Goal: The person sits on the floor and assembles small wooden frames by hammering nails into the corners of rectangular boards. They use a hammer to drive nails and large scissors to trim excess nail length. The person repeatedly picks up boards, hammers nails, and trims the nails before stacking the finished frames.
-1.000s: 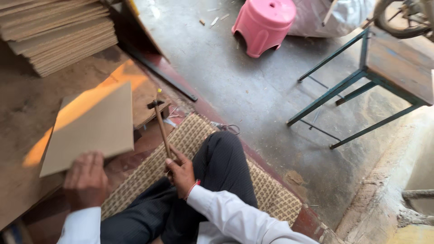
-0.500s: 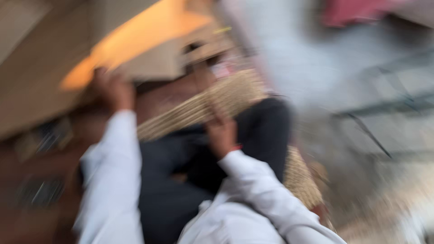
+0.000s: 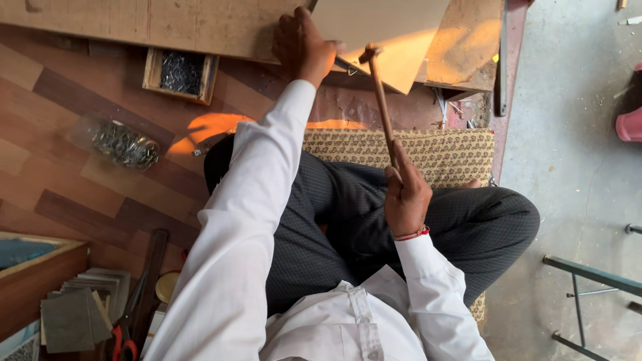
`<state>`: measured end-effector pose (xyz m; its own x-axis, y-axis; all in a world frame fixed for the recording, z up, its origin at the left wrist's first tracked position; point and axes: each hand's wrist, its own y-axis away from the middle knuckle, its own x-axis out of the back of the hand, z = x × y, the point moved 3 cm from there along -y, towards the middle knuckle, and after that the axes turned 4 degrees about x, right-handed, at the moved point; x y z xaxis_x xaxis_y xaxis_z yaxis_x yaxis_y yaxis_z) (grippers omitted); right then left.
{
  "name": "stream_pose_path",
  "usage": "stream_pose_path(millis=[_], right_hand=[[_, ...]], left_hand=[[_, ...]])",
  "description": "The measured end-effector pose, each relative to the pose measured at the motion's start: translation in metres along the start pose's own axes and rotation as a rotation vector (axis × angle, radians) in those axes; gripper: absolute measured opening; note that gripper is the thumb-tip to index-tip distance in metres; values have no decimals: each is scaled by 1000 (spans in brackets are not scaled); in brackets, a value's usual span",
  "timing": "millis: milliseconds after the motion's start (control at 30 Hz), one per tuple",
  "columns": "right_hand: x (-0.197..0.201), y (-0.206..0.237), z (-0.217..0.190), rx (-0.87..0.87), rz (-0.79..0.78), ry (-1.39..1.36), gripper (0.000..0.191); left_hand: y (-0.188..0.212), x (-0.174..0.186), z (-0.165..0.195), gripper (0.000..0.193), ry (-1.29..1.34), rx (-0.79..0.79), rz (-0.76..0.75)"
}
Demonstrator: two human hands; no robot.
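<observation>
Left hand (image 3: 301,41) is flat on the corner of a thin pale board (image 3: 384,30), fingers spread over its edge and pinning it to the bigger sheet of plywood (image 3: 167,23) underneath. Right hand (image 3: 404,194) is wrapped tight round the wooden handle of a small hammer (image 3: 380,93), head up by the board's near edge, just beside the left thumb.

Honestly the sketchy bit is how close that hammer head sits to the thumb: a slightly off swing looks like it'd land on a finger, or dent the thin board instead. The board also overhangs a bit, so it could skid if the pinning hand eases.

Textures: the board is smooth and matte, the plywood is rougher and dusty, and the handle is a slim, worn round stick. The person sits cross-legged on a woven patterned mat (image 3: 435,150) laid on a wood-look plank floor (image 3: 60,187). A small open wooden box (image 3: 179,75) of dark nails sits nearby, plus a clear bag (image 3: 120,142) of more.
</observation>
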<state>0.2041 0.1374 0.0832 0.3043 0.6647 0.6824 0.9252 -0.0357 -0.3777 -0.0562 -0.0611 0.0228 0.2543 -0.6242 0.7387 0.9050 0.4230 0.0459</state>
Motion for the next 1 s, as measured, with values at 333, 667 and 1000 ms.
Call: stream_pose_path(millis=[333, 667, 1000], right_hand=[[-4, -12, 3, 3, 0, -2, 44], [-12, -14, 7, -45, 36, 9, 45], [-14, -16, 6, 25, 126, 147, 45]], left_hand=[[-13, -34, -16, 84, 2, -31, 14], [-14, -41, -18, 99, 0, -45, 23], [-12, -35, -18, 87, -5, -169, 169]])
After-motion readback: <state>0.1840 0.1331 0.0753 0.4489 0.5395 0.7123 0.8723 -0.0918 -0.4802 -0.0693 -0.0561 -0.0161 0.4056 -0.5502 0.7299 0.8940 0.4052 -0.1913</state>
